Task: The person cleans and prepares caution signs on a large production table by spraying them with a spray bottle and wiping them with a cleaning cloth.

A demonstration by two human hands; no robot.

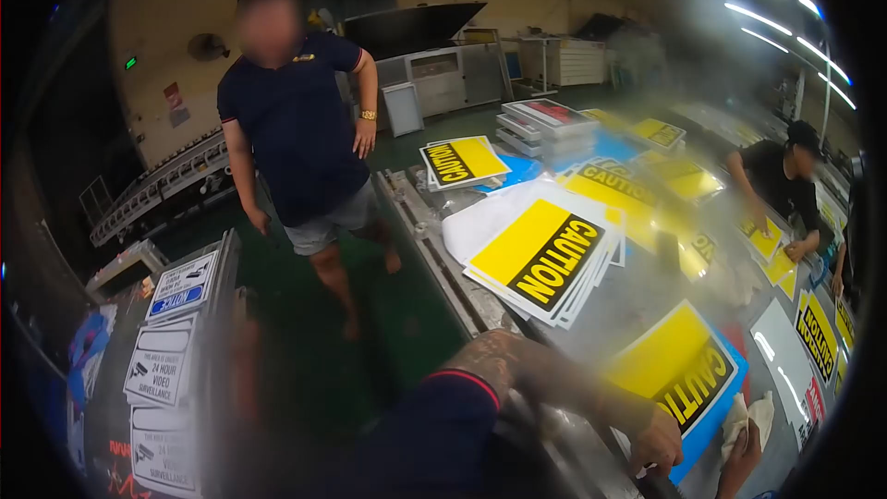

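- Hands at lower right. Left hand [656, 444]: fingers bent inward at the near edge of a yellow-and-black CAUTION sign [667, 351]; a dark object shows below it, identity unclear. Cannot tell how far this grip is closed or whether it has hold of anything.
- Right hand [742, 460]: grip closed round a bunched white cloth [760, 412], just beside the sign's right-hand corner.
- CAUTION sign lies flat on a blue sheet [733, 383], both on the grey worktop [739, 294]; the left forearm crosses in front.
- Right of it: a glossy white panel [778, 360].
- Beyond the forearm: fanned stack of CAUTION signs [545, 254], partly over a white sheet [476, 222].
- Left, across green floor [277, 351]: video surveillance signs [162, 365] in a row.
- Co-worker [785, 171] at far right, hands at yellow signs [765, 242].
- Standing person [300, 129] past the left side of the worktop, one hand on hip.
- Farther back: stacked panels [547, 118], then a wall fan [207, 46].
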